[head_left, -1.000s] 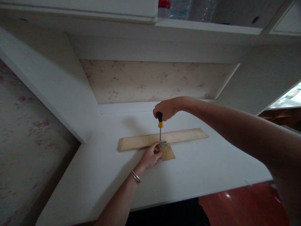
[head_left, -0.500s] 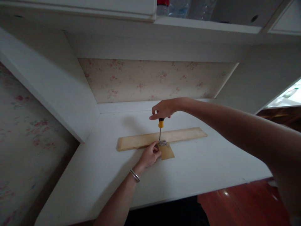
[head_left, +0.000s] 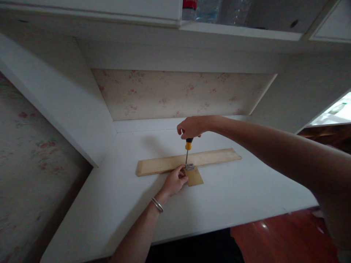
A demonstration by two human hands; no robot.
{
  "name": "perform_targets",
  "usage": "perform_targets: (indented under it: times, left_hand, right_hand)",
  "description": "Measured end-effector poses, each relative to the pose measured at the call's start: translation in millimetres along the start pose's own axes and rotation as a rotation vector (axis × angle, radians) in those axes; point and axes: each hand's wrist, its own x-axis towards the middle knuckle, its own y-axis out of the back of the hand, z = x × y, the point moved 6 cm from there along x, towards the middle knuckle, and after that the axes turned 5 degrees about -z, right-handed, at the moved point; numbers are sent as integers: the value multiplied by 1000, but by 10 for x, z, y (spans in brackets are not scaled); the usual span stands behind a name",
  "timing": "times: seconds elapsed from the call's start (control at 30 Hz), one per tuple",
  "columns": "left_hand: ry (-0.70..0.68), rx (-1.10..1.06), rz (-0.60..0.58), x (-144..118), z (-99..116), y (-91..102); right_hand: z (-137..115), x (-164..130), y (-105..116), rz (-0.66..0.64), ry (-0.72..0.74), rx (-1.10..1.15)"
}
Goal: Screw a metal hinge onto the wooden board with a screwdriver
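Observation:
My right hand (head_left: 190, 127) is closed around the top of a screwdriver (head_left: 188, 145) with a black and yellow handle. The screwdriver stands nearly upright, its tip down at a small metal hinge (head_left: 189, 167). That hinge lies where a long wooden board (head_left: 216, 157) meets a small wooden piece (head_left: 195, 177). At the left edge of the small piece, my left hand (head_left: 174, 181) is closed with its fingertips on the wood, the index finger beside the hinge. The screw under the tip is too small to make out.
The boards lie on a white desktop (head_left: 219, 197) with a side panel (head_left: 68, 98) at left. Above hangs a cabinet shelf (head_left: 241, 31) holding a red-capped bottle (head_left: 189, 7) and other clear plastic bottles. Floral wallpaper (head_left: 175, 95) covers the back; red flooring (head_left: 285, 233) shows below.
My right hand has turned a little on the screwdriver handle, with the outstretched finger now curled in. The screwdriver leans slightly more to the right; my left hand stays in place.

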Motion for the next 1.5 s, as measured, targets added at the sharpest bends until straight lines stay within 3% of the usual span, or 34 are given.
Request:
perform_targets:
  times: [0.37, 0.53, 0.77, 0.93, 1.1, 1.23, 1.4, 1.5]
  left_hand:
    - [39, -3, -4, -23, 56, -1]
    - [34, 19, -10, -3, 37, -5]
    - [-41, 160, 47, -51, 96, 34]
    - [-247, 496, 207, -125, 480, 174]
    - [-311, 786, 22, 29, 849, 168]
    - [-342, 950, -128, 238, 1018, 158]
    - [-473, 1203, -267, 360, 1110, 99]
    - [-503, 1248, -328, 395, 1102, 85]
  right_hand:
    - [-15, -175, 21, 0, 243, 35]
    - [43, -190, 33, 90, 317, -14]
    - [229, -427, 122, 243, 253, 7]
    - [507, -749, -156, 317, 171, 161]
    - [862, -1005, -601, 371, -37, 277]
    - [1091, -1207, -766, 439, -190, 374]
    - [1199, -1355, -841, 465, -184, 407]
    - [1212, -1385, -899, 462, -179, 416]
